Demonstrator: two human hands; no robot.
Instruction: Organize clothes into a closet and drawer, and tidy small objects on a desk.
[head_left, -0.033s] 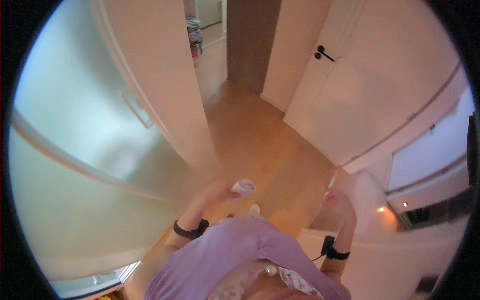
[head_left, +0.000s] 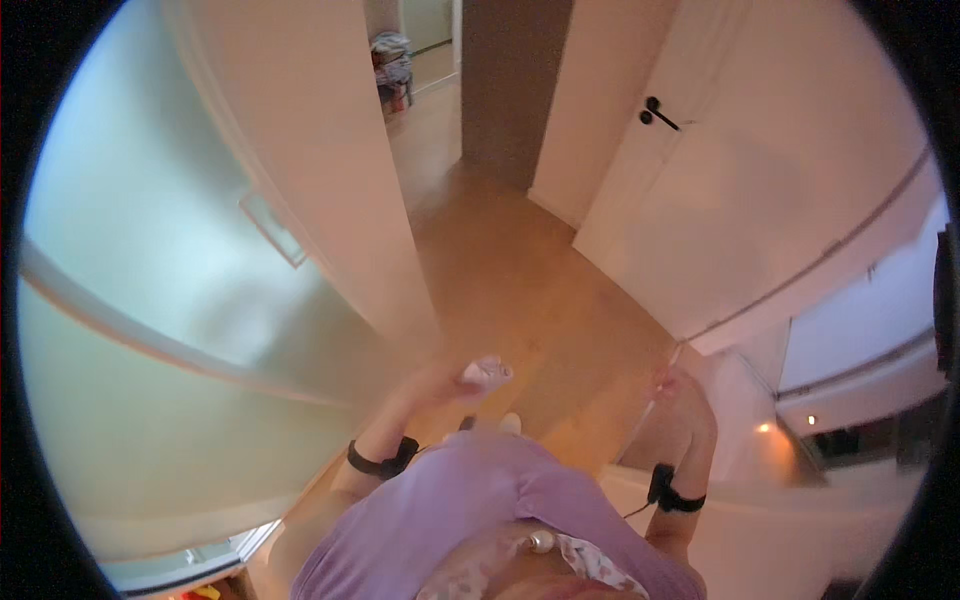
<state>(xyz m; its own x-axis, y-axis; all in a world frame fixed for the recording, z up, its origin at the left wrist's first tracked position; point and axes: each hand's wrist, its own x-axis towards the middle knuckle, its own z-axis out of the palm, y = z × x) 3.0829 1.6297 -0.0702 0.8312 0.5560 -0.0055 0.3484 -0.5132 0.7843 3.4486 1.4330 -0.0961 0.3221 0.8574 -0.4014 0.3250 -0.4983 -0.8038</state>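
My left hand (head_left: 438,386) is closed round a small rolled-up pale cloth (head_left: 489,374), whitish with a faint pink tint, held out in front of my body. One end of the roll points to the right, showing its wound layers. My right hand (head_left: 684,396) hangs apart on the right, beside a pale counter or cabinet front. Motion smears its fingers, and nothing can be made out in them. Both wrists carry a black strap with a small box.
Frosted glass sliding panels (head_left: 150,250) with a recessed handle (head_left: 272,232) stand close on my left. Wooden floor (head_left: 520,270) runs ahead to a doorway. At right are a white door (head_left: 740,190) with a black handle (head_left: 660,114) and a white counter (head_left: 850,510). Folded textiles (head_left: 392,60) lie beyond.
The whole view has shifted slightly, with the door and its handle now a little lower and further right. My left hand keeps hold of the rolled cloth.
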